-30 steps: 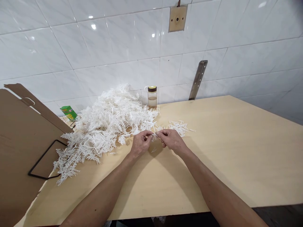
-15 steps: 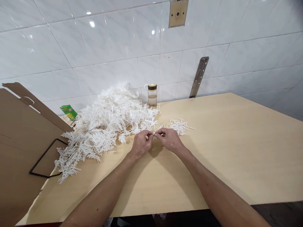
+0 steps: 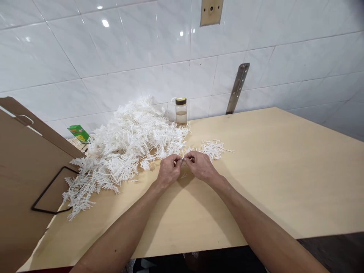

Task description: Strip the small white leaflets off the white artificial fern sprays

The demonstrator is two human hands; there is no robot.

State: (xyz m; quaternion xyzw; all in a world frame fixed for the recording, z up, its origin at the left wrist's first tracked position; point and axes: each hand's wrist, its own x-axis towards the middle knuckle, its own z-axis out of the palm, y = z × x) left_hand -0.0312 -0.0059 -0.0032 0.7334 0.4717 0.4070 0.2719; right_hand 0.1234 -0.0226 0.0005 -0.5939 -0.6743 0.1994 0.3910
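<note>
My left hand (image 3: pixel 170 168) and my right hand (image 3: pixel 201 165) meet fingertip to fingertip over the table. Both are closed in a pinch on a thin white plastic sprig (image 3: pixel 182 148), whose stem rises just beyond the fingers; its lower end is mostly hidden by them. Left of and behind my hands lies a big heap of white artificial foliage (image 3: pixel 133 132). Beyond my right hand is a small pile of loose white sprigs (image 3: pixel 212 149). One tiny loose piece (image 3: pixel 183 176) lies on the table below my fingertips.
The pale wooden table (image 3: pixel 270 182) ends at a tiled wall (image 3: pixel 127 45). A jar with a dark lid (image 3: pixel 181 112) stands at the back. On the left are a cardboard box (image 3: pixel 25 174), a black wire frame (image 3: pixel 42 209) and a green packet (image 3: pixel 79 134). A metal bracket (image 3: pixel 238 88) leans at the wall.
The whole view has shifted slightly, so everything appears a little higher and farther left. Both hands keep the same pinch on the sprig, with hardly any other movement.
</note>
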